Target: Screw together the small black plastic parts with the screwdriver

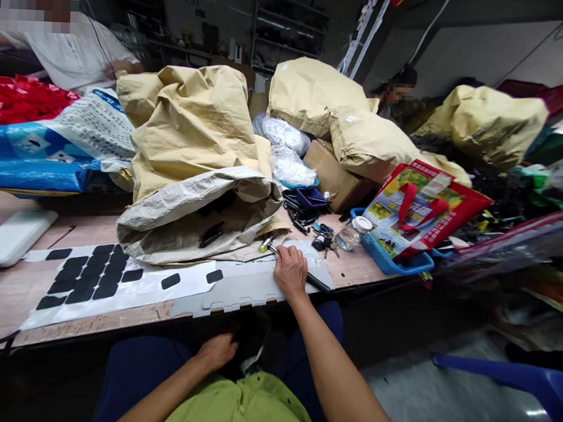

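Gripping a hammer point(318, 282), the right hand point(291, 270) has its fingers wrapped around the shaft, over a grey board point(245, 287) at the front of the table point(141, 321). The hammer slants, its yellowish head up to the left, near the open mouth of a beige sack point(192, 129), its black handle end down to the right. The left hand point(218, 350) is low by the lap, below the table edge; its fingers are in shadow, so I cannot tell whether they pinch anything. Left of the board, black patches point(105, 275) sit on a white sheet point(142, 295); beyond the hammer are keys point(334, 251), a jar point(348, 239) and a blue basket point(398, 264)
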The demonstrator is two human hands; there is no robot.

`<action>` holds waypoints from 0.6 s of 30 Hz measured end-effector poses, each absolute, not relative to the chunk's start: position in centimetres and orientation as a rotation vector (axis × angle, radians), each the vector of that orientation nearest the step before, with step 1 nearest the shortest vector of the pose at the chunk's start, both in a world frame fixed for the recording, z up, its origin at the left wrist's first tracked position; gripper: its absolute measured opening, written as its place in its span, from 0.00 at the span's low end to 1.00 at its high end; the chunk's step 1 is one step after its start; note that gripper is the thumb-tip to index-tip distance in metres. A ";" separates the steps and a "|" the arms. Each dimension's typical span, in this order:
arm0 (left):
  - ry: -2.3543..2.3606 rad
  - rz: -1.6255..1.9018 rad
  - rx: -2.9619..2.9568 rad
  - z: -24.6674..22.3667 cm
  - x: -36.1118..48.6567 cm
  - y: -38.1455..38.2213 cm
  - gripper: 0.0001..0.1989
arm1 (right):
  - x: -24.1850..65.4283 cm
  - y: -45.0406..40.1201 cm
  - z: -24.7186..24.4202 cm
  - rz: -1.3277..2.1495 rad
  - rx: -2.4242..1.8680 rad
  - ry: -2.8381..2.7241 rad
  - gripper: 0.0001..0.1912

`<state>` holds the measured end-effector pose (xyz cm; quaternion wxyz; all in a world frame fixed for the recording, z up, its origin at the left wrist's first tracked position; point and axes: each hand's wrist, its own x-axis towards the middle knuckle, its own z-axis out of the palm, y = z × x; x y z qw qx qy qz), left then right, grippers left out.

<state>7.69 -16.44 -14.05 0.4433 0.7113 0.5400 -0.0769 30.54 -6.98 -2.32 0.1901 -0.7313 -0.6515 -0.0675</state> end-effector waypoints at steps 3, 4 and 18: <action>1.067 -0.078 1.909 -8.9 8.2 -16.5 0.17 | 30.6 -6.9 -2.4 -0.194 -2.049 -1.834 0.13; 0.962 -0.016 1.927 -6.9 8.4 -16.3 0.14 | 30.7 -6.8 -2.4 -0.197 -2.045 -1.834 0.13; 1.945 0.716 1.957 1.0 3.0 3.6 0.17 | 30.6 -6.8 -2.4 -0.195 -2.042 -1.817 0.12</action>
